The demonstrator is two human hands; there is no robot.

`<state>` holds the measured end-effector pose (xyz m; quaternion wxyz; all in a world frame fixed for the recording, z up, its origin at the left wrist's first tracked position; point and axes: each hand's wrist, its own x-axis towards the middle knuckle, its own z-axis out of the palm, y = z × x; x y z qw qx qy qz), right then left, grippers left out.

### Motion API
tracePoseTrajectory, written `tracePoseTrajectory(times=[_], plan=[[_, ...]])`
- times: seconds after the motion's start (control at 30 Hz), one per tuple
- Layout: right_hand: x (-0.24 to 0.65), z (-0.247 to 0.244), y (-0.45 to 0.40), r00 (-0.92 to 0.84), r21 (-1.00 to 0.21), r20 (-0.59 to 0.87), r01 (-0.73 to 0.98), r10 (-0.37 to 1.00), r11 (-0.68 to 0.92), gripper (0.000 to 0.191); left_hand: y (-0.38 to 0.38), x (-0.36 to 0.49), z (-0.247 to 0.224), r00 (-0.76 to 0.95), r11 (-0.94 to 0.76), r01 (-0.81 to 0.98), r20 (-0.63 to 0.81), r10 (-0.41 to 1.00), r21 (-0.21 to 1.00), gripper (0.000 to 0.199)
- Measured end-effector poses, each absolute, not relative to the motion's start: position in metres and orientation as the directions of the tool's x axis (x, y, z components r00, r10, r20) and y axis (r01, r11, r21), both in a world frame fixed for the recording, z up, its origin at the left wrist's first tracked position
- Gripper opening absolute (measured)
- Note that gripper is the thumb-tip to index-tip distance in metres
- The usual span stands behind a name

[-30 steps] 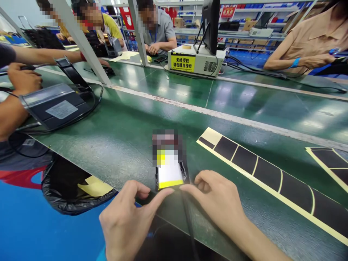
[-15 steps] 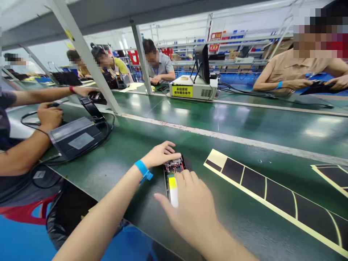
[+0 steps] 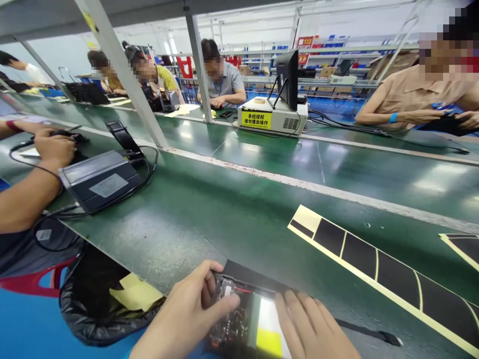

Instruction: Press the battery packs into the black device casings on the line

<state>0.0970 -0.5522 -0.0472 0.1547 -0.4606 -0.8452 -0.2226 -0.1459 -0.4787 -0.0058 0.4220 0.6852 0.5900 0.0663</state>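
Close in front of me, at the table's near edge, is an opened black electronic device [image 3: 239, 319]. Its circuit board and thin wires, one of them red, show under a shiny rim, and a white and yellow battery pack [image 3: 267, 324] lies beside the board. My left hand [image 3: 194, 304] grips the device's left end, thumb over the board and fingers curled round the far side. Over the battery's right part, my right hand [image 3: 307, 324] is closed on the device, its fingers together and its thumb hidden. A black flat piece [image 3: 247, 275] runs along the far side.
A sheet of black stickers [image 3: 362, 262] lies to the right, near a black strap [image 3: 370, 331]. At left, a co-worker's hand [image 3: 56, 147] is beside a grey box [image 3: 101, 179] with cables. A bin bag [image 3: 86, 319] hangs below the edge. Shelf posts [image 3: 123, 75] rise beyond.
The device has come toward me and turned from lengthwise to crossways. Both hands moved with it, the left now gripping its end. The co-worker's hands at left shifted left.
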Motion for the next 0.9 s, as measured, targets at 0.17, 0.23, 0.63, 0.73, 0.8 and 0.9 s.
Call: tracePoseTrajectory(times=[0.17, 0.23, 0.63, 0.73, 0.8, 0.9], plan=[[0.092, -0.036, -0.545, -0.532, 0.204, 0.423, 0.844, 0.733, 0.495, 0.046, -0.488, -0.134, -0.003, 0.173, 0.086, 0.817, -0.384, 0.907, 0.570, 0.052], [0.091, -0.020, -0.542, -0.538, 0.152, 0.401, 0.837, 0.742, 0.525, 0.052, -0.490, -0.127, -0.002, 0.136, 0.092, 0.830, -0.359, 0.923, 0.551, 0.049], [0.102, 0.015, -0.532, -0.485, -0.182, 0.335, 0.808, 0.808, 0.561, 0.055, -0.497, -0.148, -0.005, 0.312, -0.086, 0.701, -0.196, 0.930, 0.708, 0.056], [0.104, 0.006, -0.530, -0.487, -0.246, 0.353, 0.776, 0.799, 0.581, 0.057, -0.491, -0.160, -0.002, 0.510, -0.222, 0.636, -0.187, 0.840, 0.739, 0.056], [0.102, 0.003, -0.529, -0.491, -0.286, 0.362, 0.750, 0.792, 0.596, 0.059, -0.488, -0.161, -0.002, 0.573, -0.275, 0.619, -0.183, 0.799, 0.736, 0.064], [0.096, 0.004, -0.530, -0.447, -0.366, 0.318, 0.755, 0.836, 0.544, 0.058, -0.486, -0.160, -0.008, 0.602, -0.351, 0.589, -0.106, 0.791, 0.728, 0.070]])
